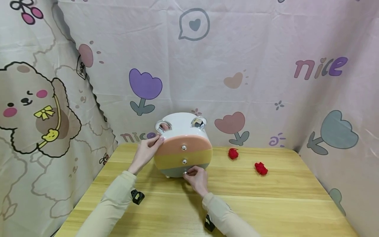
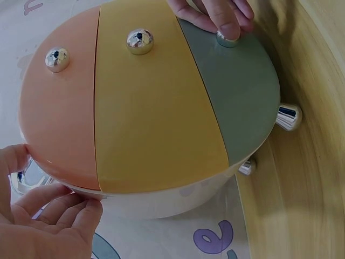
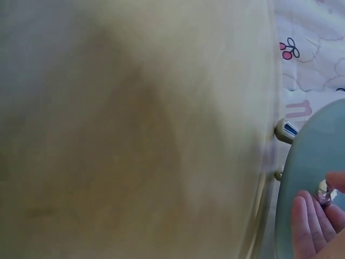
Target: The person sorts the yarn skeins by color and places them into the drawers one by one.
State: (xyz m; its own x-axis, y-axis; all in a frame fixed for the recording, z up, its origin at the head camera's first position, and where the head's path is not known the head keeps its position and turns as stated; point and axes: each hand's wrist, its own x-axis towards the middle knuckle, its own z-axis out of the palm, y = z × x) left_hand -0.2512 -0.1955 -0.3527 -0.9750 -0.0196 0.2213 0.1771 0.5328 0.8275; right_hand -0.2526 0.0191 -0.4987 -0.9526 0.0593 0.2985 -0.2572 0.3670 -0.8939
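Note:
A round white box [image 1: 182, 123] with three drawer fronts, orange [image 1: 170, 144], yellow [image 1: 168, 160] and grey-green [image 1: 174, 171], stands on the table with silver ear-like rings on top. My left hand [image 1: 146, 151] grips its upper left edge, thumb and fingers at the rim near one ring [image 1: 163, 126]. At the lowest front, my right hand [image 1: 197, 179] pinches the silver knob [image 3: 325, 192] between thumb and fingers. The orange and yellow fronts lie flush in the left wrist view, each with a bare silver knob [image 2: 140, 41]. Short silver feet [image 2: 289, 117] hold up the box.
Two crumpled red pieces, one nearer the back [image 1: 233, 153] and one further right [image 1: 261, 168], lie on the wooden table [image 1: 281, 204] right of the box. A printed curtain [image 1: 189, 65] hangs behind the table and along both sides.

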